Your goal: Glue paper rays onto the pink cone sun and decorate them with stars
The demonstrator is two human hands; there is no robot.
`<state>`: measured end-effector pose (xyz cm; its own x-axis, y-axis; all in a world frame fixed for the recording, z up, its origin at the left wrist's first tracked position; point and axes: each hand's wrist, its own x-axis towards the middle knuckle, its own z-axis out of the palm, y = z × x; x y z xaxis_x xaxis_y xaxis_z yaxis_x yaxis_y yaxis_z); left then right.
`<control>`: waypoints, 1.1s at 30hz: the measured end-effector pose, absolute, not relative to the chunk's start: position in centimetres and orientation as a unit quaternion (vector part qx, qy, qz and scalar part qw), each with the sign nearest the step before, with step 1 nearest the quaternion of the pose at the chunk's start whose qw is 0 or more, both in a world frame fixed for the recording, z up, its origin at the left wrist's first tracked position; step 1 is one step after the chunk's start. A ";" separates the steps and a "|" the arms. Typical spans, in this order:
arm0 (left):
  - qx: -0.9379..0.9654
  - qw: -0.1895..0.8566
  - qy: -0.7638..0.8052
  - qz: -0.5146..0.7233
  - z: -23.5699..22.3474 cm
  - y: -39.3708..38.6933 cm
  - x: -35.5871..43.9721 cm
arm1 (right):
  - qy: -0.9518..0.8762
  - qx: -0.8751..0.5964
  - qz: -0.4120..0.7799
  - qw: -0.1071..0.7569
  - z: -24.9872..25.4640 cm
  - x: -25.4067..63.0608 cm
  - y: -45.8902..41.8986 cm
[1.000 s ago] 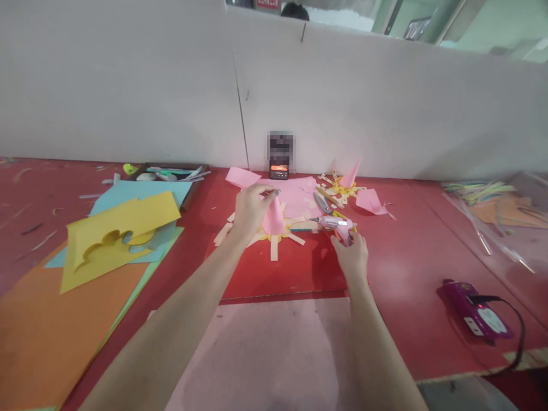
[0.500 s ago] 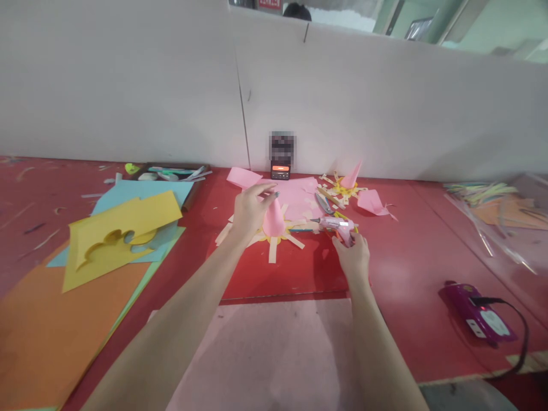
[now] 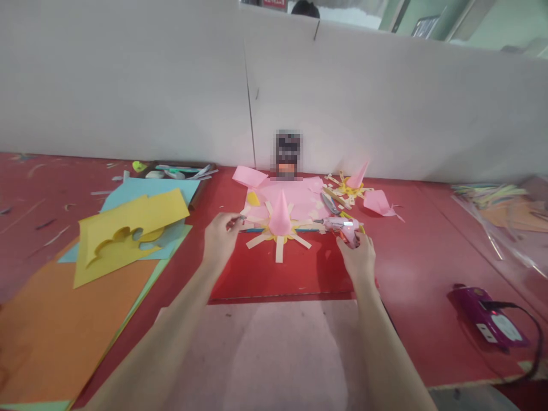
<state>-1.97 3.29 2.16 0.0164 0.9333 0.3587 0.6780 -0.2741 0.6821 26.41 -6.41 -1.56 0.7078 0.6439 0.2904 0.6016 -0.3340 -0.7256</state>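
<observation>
Left of the left hand (image 3: 220, 237), a yellow sheet (image 3: 111, 222) overlies an orange sheet (image 3: 81, 319) on the counter (image 3: 415, 251). The left hand has thumb and fingers drawn close together at the outer ends of the left-hand pale strips (image 3: 279, 251); whether they grip a strip cannot be told. The governing relation: the pink cone (image 3: 280, 217) lies just to the right of the left hand's fingertips, between the two hands and nearer the left. Its long axis is upright, tip upward, on a yellow base (image 3: 270, 234) from which the strips radiate above a red board (image 3: 265, 279). Farther right, the glue gun (image 3: 342, 224) has its barrel crosswise, nozzle directed leftward from the right hand (image 3: 359, 254) toward the cone, handle angled down into that hand, whose fingers are closed about it. Beyond the right hand, a companion cone (image 3: 358, 176) leans, tip up and rightward. Well to that hand's right and nearer the wearer lies a purple device (image 3: 488, 317).
</observation>
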 end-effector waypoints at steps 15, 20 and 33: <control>0.793 0.241 0.496 0.260 -0.1 -0.3 1.7 | -0.512 -0.764 0.008 0.393 -1.9 23.6 -6.4; 0.804 0.229 0.500 0.224 0.2 -0.5 1.8 | -0.523 -0.770 0.015 0.366 -1.9 23.1 -6.3; 0.791 0.252 0.511 0.223 0.5 -0.6 2.0 | -0.508 -0.777 0.030 0.370 -1.6 23.0 -6.3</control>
